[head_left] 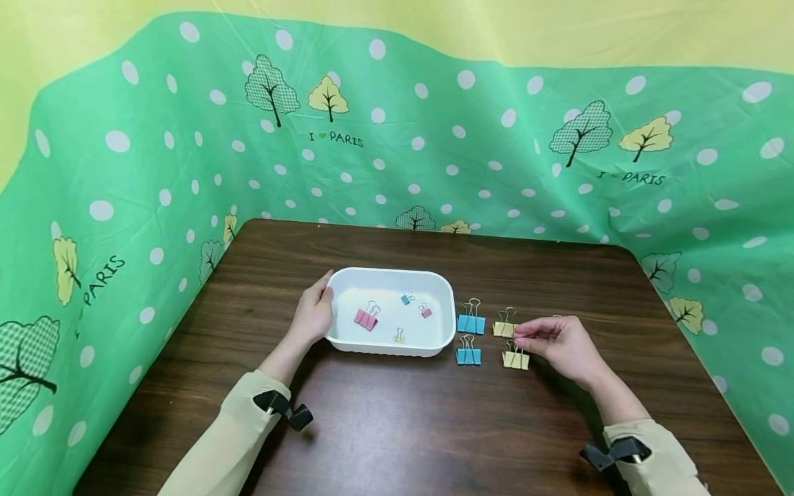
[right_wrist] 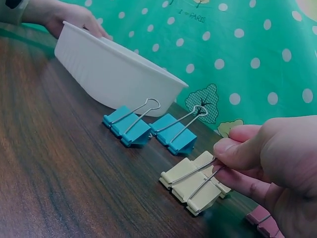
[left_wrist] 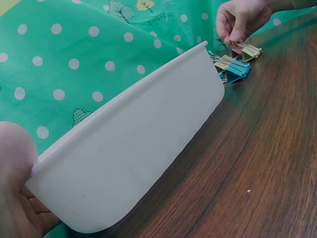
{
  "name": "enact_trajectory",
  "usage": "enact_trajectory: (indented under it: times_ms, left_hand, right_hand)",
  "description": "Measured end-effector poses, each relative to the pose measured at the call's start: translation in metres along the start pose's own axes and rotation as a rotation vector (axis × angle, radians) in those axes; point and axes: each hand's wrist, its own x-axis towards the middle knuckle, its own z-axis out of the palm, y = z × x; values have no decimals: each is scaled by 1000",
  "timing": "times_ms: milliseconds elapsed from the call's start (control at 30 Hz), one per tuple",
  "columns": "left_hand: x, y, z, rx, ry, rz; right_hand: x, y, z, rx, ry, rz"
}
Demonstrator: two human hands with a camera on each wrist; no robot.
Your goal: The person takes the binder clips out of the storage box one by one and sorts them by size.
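My left hand grips the left end of a white plastic tray, thumb at the rim and fingers beneath it in the left wrist view. In the tray lie a larger pink binder clip and small blue, pink and yellow ones. At the right, my right hand pinches the wire handle of the nearer yellow binder clip between thumb and fingers. The other yellow binder clip sits just behind it. Two blue binder clips stand between them and the tray.
A pink binder clip shows below my right hand in the right wrist view, mostly hidden from the head view. Everything rests on a dark wooden table. A green dotted cloth hangs around its back and sides.
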Motion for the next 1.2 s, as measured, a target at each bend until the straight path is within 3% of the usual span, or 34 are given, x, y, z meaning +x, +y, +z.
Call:
enact_trajectory:
  times_ms: [400, 767, 1033, 1067, 1200]
  left_hand:
    - [0, 1, 1, -5, 1, 10]
    - [-1, 1, 1, -9, 3, 7]
    - [-1, 1, 1, 4, 6, 9]
    - [0, 0, 1, 5, 7, 9]
    - [0, 0, 1, 3, 9, 7]
  right_hand:
    - [-4, 4, -4, -37, 68, -14]
    - [-7, 2, -24, -43, 116, -34]
    - [-1, -18, -35, 268, 64, 27]
    - [0, -21, -36, 271, 69, 29]
    - [4, -34, -35, 89, 114, -16]
